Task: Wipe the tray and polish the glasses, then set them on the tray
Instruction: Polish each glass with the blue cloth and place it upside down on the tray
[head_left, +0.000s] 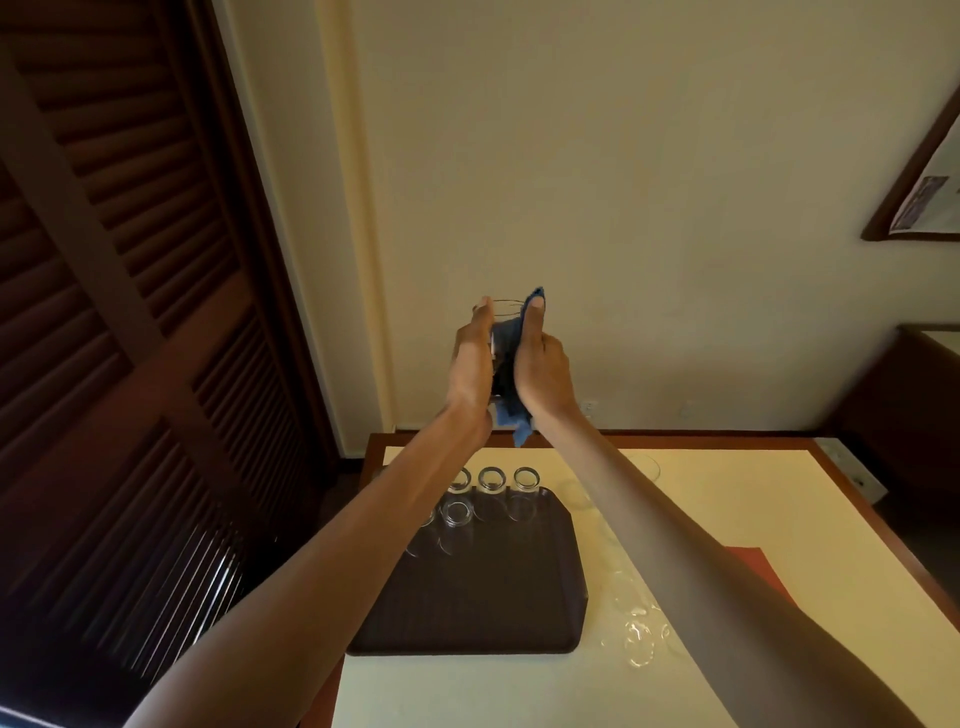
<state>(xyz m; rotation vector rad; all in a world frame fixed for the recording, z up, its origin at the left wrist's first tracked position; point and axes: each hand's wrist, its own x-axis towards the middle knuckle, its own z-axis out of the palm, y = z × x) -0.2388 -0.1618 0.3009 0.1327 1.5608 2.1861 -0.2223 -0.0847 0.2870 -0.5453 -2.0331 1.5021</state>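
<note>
Cream wall (649, 182), dark louvred door (130, 260), framed picture (919, 176) at right.

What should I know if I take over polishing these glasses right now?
The left hand grips a glass, raised above the table.
The right hand presses the blue cloth to that glass.
The tray lies on the table with at least five polished glasses at its far end.
The waiting glasses stand right of the tray, partly behind the right arm.
Done: several glasses set on the tray.
Left: finish this glass, set it down, then do the waiting ones.
</note>
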